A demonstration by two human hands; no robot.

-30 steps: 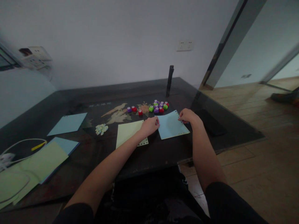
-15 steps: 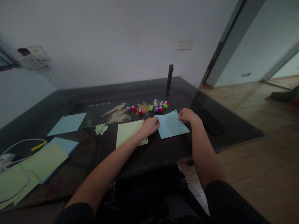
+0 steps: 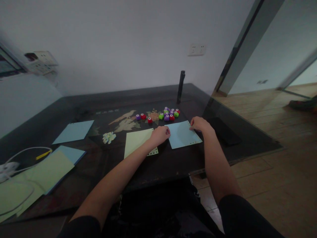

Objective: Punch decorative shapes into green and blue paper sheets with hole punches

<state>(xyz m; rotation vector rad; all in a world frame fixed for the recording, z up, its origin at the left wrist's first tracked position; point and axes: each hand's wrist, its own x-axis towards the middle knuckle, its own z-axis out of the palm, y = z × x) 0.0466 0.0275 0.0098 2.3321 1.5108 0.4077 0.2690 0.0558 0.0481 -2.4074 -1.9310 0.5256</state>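
Pale-blue square paper sheet (image 3: 182, 134) lies flat on the dark glass-topped table (image 3: 74, 105), just at 3 o'clock of a light-green paper sheet (image 3: 137, 140) with punched holes along its near edge. The left hand (image 3: 160, 135) rests curled on the blue sheet's 9 o'clock edge, fingers together and pressing it down. The right hand (image 3: 199, 124) is closed at the sheet's 1 o'clock corner, seemingly over something small; what it clamps I cannot tell.

The blue sheet could skid or crease if the left hand's pressure eases while the right hand pushes on that corner.

No container is in view: the small red, purple and green paper punches (image 3: 169, 114) sit loose at 12 o'clock, and white paper bits (image 3: 108, 137) lie heaped at 9 o'clock.
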